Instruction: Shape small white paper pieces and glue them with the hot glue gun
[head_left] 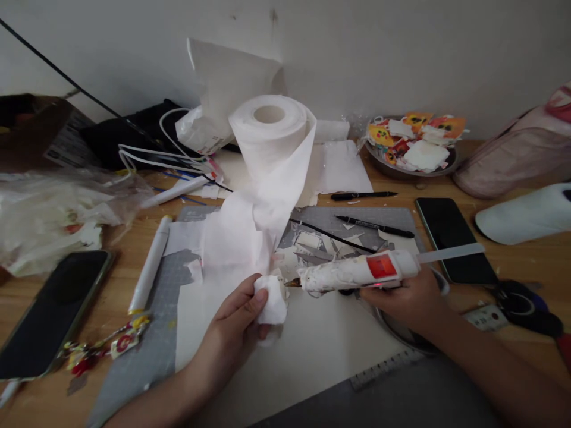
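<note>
My left hand pinches a small white wad, perhaps folded tissue, between thumb and fingers. Closed round the handle of a white hot glue gun is my right hand. Its barrel is caked with dried glue, and a glue stick pokes out of the back. The metal nozzle points left at the wad's edge; whether they touch I cannot tell. Behind my left hand a strip of white paper trails down from a large paper roll. Under both hands lies a pale sheet.
A grey cutting mat carries paper scraps, a pen and a steel ruler. Phones lie on either side. A bowl of paper pieces stands at the back right. Scissors rest at the right.
</note>
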The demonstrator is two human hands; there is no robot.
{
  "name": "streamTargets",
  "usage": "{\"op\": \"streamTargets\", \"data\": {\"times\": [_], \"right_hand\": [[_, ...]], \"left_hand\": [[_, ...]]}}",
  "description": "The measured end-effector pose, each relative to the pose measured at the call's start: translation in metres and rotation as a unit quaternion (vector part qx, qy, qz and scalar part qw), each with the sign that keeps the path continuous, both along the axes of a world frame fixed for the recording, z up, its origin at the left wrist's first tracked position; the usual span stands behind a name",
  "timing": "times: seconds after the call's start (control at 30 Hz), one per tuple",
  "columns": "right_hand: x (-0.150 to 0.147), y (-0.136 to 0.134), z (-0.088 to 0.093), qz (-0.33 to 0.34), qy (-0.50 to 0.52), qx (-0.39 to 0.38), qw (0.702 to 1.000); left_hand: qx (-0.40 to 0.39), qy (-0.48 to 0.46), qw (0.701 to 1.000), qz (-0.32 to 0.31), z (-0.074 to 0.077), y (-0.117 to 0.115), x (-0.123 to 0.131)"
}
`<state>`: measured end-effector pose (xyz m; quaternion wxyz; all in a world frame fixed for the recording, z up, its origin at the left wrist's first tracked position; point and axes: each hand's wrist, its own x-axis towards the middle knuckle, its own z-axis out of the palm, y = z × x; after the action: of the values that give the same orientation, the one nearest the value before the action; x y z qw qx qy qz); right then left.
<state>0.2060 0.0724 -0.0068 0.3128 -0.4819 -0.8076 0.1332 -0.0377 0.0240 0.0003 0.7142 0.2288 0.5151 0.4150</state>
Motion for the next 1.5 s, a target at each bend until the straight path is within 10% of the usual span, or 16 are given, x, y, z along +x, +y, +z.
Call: {"op": "streamTargets", "data": {"times": [1.5], "right_hand": [[0.002, -0.004, -0.003, 0.035, 0.035, -0.052, 0.997]], "left_hand": [[0.009, 0.007, 1.000, 0.024, 0.005, 0.002, 0.003]]}}
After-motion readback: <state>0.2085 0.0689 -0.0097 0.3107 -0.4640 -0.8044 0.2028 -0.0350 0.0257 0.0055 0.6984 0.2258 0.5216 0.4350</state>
